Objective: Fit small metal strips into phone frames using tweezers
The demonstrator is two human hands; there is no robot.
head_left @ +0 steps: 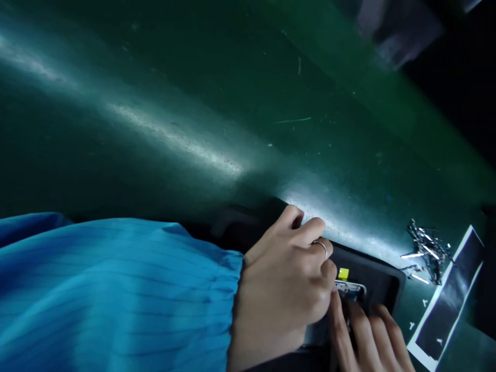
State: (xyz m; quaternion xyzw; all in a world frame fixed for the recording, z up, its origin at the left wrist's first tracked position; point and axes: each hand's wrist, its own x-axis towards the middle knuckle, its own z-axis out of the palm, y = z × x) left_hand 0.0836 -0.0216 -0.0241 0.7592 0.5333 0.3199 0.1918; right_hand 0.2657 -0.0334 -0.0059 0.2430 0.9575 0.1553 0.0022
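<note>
A black tray (382,268) lies at the lower right, with a metal-edged device (356,290) in it, partly under both hands. A small yellow tab (343,274) shows beside the device's top edge. My left hand (296,268), with a ring and a blue sleeve, rests over the device's left part with its fingers curled; what its fingertips hold, if anything, is hidden. My right hand (368,336) comes in from the bottom edge, its fingers bent over the device and its index fingertip close to my left hand. Its thumb and whatever may be under the fingers are hidden.
Right of the tray, a pile of small metal and dark parts (428,253) lies on the green table (194,77). Beside it is a dark sheet with a white border (445,305) and a few small white bits. A blurred purplish shape (399,31) is at the top right.
</note>
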